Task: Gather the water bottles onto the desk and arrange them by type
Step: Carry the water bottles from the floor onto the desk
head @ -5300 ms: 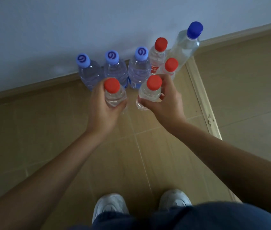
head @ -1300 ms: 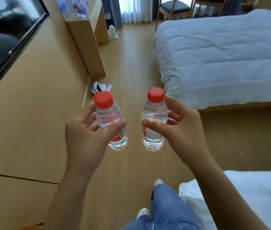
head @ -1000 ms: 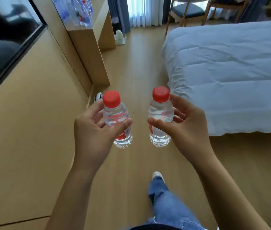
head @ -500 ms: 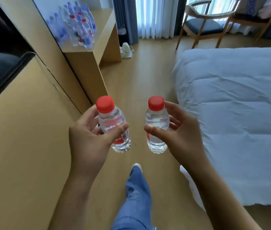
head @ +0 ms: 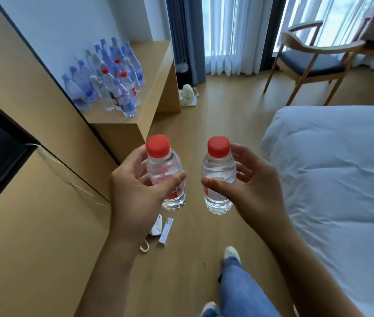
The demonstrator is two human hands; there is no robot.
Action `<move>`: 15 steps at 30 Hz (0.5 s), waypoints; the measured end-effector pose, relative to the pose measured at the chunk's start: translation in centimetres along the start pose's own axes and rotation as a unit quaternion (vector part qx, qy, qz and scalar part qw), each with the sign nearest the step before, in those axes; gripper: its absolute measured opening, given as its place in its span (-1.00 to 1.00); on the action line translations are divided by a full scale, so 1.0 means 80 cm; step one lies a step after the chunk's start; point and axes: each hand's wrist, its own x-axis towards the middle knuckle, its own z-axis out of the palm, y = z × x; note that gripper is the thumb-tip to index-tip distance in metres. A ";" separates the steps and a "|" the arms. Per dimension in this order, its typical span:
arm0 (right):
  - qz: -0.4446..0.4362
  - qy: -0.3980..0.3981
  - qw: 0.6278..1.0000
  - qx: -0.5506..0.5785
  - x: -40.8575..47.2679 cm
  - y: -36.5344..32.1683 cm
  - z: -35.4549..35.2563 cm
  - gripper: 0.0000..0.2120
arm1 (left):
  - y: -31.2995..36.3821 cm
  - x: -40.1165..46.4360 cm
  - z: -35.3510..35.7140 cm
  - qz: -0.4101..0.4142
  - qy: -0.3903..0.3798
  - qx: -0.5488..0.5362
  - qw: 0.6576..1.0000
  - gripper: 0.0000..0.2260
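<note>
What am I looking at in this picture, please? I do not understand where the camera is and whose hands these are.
There is no machine here. A person wears one wide-angle camera on the head, which looks forward and down, so the arms reach in from the bottom edge. The left hand grips one small bottle with a red cap, and the right hand grips another of the same kind. Both are upright and do not touch each other. Ahead on the left stands a wooden desk that carries a group of bottles, mostly with blue caps, a few with red. A white bed is on the right, a chair by the window.
</note>
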 end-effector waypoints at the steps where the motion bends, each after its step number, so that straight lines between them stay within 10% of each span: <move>1: 0.000 -0.004 1.000 0.002 0.029 0.011 0.003 -0.45 | -0.010 0.026 0.010 -0.004 0.004 0.000 1.000 -0.49; 15: -0.023 -0.063 0.998 0.010 0.467 0.133 0.008 -0.44 | -0.092 0.420 0.150 -0.029 0.066 0.006 0.997 -0.60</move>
